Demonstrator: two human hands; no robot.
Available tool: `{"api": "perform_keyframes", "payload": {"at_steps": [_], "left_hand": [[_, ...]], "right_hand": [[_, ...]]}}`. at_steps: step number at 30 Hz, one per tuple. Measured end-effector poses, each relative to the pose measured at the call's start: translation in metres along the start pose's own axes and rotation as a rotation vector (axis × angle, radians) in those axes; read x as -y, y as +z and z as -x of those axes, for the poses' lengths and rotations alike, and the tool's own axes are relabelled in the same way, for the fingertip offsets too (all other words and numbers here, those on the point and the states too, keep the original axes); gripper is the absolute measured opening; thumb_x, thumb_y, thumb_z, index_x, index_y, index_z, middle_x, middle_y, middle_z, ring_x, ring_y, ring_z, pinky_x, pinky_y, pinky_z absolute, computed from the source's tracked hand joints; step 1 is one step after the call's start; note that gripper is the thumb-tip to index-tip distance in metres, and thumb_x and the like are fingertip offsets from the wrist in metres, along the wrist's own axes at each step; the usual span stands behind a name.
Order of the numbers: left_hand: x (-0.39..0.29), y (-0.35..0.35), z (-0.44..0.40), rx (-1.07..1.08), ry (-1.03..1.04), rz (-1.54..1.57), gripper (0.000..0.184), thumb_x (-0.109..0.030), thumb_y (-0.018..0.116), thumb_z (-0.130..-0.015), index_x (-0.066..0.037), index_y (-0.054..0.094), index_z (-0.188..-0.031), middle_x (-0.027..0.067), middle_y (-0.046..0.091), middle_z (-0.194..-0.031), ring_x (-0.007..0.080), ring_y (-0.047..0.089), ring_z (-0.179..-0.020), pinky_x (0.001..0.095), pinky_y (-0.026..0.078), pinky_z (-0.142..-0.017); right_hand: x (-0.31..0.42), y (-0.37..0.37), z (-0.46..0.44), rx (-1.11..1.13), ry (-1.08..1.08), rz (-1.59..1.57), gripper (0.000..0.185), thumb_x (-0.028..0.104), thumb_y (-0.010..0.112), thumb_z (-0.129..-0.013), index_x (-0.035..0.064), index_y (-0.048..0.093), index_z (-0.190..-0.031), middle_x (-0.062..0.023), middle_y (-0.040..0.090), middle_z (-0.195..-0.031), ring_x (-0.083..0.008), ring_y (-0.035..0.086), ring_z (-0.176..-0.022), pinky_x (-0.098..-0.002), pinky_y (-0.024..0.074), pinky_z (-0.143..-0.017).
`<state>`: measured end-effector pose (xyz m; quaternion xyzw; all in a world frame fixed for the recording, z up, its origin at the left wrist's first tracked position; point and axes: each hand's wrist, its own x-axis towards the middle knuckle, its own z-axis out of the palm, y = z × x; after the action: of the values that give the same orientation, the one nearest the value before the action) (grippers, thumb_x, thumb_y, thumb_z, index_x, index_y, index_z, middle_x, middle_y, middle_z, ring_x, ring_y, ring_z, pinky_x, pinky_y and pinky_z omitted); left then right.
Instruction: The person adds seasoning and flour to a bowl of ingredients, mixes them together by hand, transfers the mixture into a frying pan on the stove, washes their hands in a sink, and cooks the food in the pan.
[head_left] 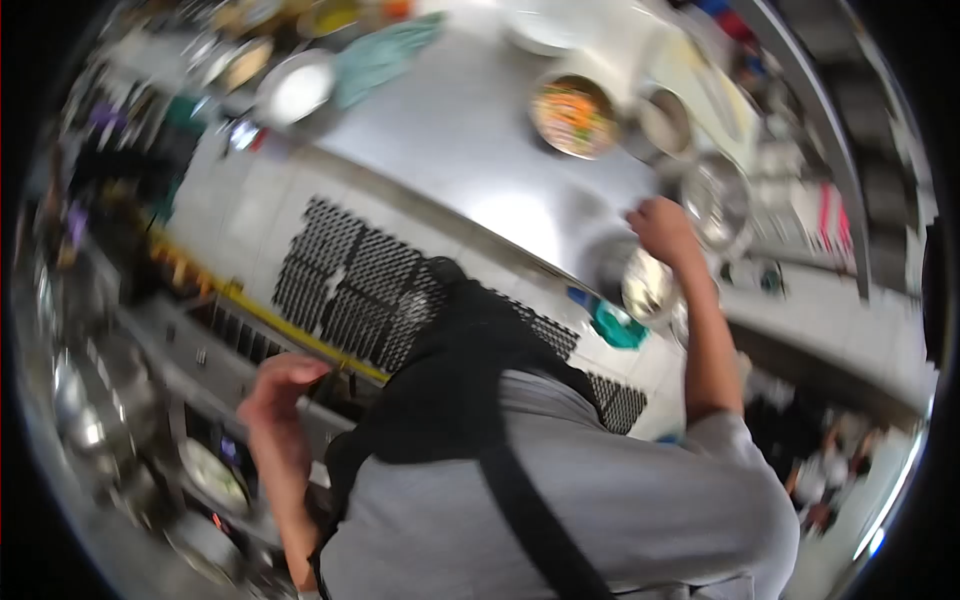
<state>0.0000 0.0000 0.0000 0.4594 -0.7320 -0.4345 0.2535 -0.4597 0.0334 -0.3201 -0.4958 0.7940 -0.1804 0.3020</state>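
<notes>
My left hand is raised at the lower left, beside the cooking equipment. Its fingers stretch to the right, somewhat blurred, with nothing visible in them. On the right, my right hand is closed above the corner of the steel table. Whatever its fingers hold, if anything, is too small to make out. Just below that hand is a metal bowl of pale food. An empty-looking steel bowl stands to its right. Farther up the table is a bowl of chopped orange, pink and green food.
A green cloth lies near a white-filled bowl. A black perforated mat covers part of the floor. At lower left are a pan with pale food and large metal pots. People appear at the far right.
</notes>
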Motion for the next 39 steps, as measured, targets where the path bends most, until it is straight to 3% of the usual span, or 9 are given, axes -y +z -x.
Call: {"api": "perform_keyframes", "payload": {"at_steps": [4, 8, 12, 21, 28, 32, 34, 37, 39], "left_hand": [[-0.052, -0.002, 0.062, -0.052, -0.625, -0.485, 0.045, -0.027, 0.030, -0.111, -0.003, 0.067, -0.118, 0.0128, 0.068, -0.114, 0.0255, 0.065, -0.109, 0.0370, 0.049, -0.098], [0.045, 0.165, 0.135, -0.168, -0.758, 0.434, 0.055, -0.046, 0.035, -0.112, -0.001, 0.067, -0.114, 0.0094, 0.068, -0.107, 0.0200, 0.063, -0.105, 0.0339, 0.048, -0.098], [0.058, 0.192, 0.165, -0.530, -0.823, 0.465, 0.048, -0.042, 0.042, -0.112, -0.001, 0.067, -0.115, 0.0097, 0.067, -0.109, 0.0197, 0.062, -0.108, 0.0344, 0.049, -0.098], [0.000, 0.251, 0.335, -1.051, -1.046, 0.256, 0.048, -0.042, 0.045, -0.111, -0.001, 0.067, -0.121, 0.0094, 0.067, -0.110, 0.0198, 0.062, -0.111, 0.0333, 0.047, -0.101], [0.023, 0.367, 0.613, -2.188, -1.466, -0.489, 0.034, -0.031, 0.061, -0.105, 0.002, 0.065, -0.113, 0.0094, 0.066, -0.101, 0.0158, 0.060, -0.093, 0.0318, 0.050, -0.088], [0.041, 0.504, 0.703, -2.625, -1.625, 0.238, 0.036, -0.033, 0.065, -0.101, 0.003, 0.067, -0.101, 0.0144, 0.070, -0.092, 0.0236, 0.065, -0.090, 0.0351, 0.050, -0.087], [0.036, 0.540, 0.701, -2.548, -1.885, 0.077, 0.038, -0.035, 0.068, -0.098, 0.003, 0.067, -0.099, 0.0144, 0.070, -0.089, 0.0241, 0.065, -0.090, 0.0359, 0.050, -0.088], [0.026, 0.594, 0.726, -2.356, -2.218, -0.095, 0.046, -0.042, 0.074, -0.091, 0.001, 0.067, -0.106, 0.0191, 0.070, -0.102, 0.0313, 0.065, -0.099, 0.0436, 0.049, -0.095], [0.028, 0.630, 0.748, -2.126, -2.461, -0.410, 0.049, -0.043, 0.074, -0.090, 0.001, 0.067, -0.111, 0.0211, 0.069, -0.111, 0.0349, 0.064, -0.104, 0.0473, 0.049, -0.097]], "right_hand": [[0.022, 0.047, 0.080, 0.378, -0.215, -0.207, 0.041, 0.019, 0.065, -0.089, 0.0027, 0.068, -0.126, -0.0254, 0.072, -0.096, -0.0425, 0.069, -0.092, -0.0495, 0.0541, -0.082], [-0.058, -0.028, 0.097, 0.616, -0.186, -0.107, 0.042, 0.019, 0.070, -0.096, 0.0013, 0.063, -0.134, -0.0134, 0.074, -0.106, -0.0218, 0.070, -0.090, -0.0363, 0.0550, -0.083], [0.007, 0.016, 0.047, 1.104, -0.276, 0.008, 0.040, 0.015, 0.071, -0.095, 0.0014, 0.064, -0.131, -0.0169, 0.072, -0.111, -0.0208, 0.071, -0.091, -0.0342, 0.0560, -0.083], [0.136, 0.073, 0.031, 1.034, -0.765, 0.462, 0.044, 0.021, 0.070, -0.095, -0.0047, 0.063, -0.129, -0.0191, 0.070, -0.122, -0.0294, 0.071, -0.110, -0.0378, 0.0533, -0.095], [0.207, 0.110, 0.119, 1.107, -0.901, 0.790, 0.041, 0.022, 0.071, -0.094, -0.0026, 0.065, -0.127, -0.0210, 0.072, -0.115, -0.0299, 0.071, -0.100, -0.0385, 0.0540, -0.089], [0.221, 0.153, 0.184, 1.287, -1.128, 0.731, 0.040, 0.016, 0.071, -0.091, 0.0012, 0.066, -0.128, -0.0215, 0.070, -0.116, -0.0287, 0.068, -0.097, -0.0374, 0.0533, -0.085], [0.215, 0.183, 0.208, 1.374, -1.143, 0.786, 0.043, 0.014, 0.072, -0.088, 0.0027, 0.067, -0.129, -0.0204, 0.070, -0.117, -0.0269, 0.067, -0.101, -0.0363, 0.0526, -0.085], [0.198, 0.254, 0.202, 1.430, -0.539, 0.813, 0.042, 0.014, 0.073, -0.088, 0.0032, 0.068, -0.128, -0.0197, 0.070, -0.121, -0.0259, 0.069, -0.093, -0.0354, 0.0538, -0.082], [0.221, 0.249, 0.255, 1.460, -0.968, 0.998, 0.040, 0.016, 0.074, -0.089, 0.0025, 0.068, -0.126, -0.0192, 0.071, -0.121, -0.0250, 0.070, -0.088, -0.0350, 0.0547, -0.079]]}}
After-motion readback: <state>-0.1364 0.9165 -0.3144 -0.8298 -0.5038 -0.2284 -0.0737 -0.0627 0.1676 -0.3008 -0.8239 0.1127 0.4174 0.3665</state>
